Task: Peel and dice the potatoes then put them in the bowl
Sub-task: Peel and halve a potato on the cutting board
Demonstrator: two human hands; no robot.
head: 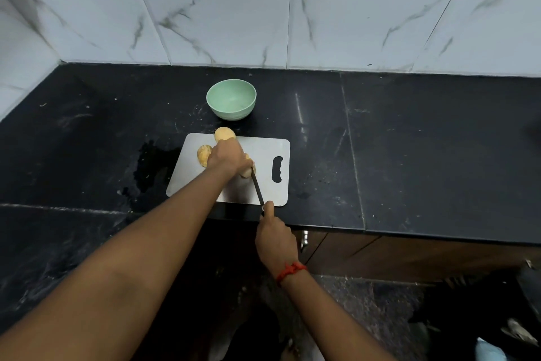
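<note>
Presently my left hand (227, 157) holds a potato (246, 173) on the board (265, 150) near the front edge of the desk (409, 156); my right hand (275, 239) grips the knife (257, 188).

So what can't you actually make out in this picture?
Head view: the potato at the blade is mostly covered by the left hand.
Head view: the handle of the knife is hidden inside the right hand.
How deep the blade sits: too small to tell.
Bottom right, dark objects: blurred, cut off by the frame edge.
</note>
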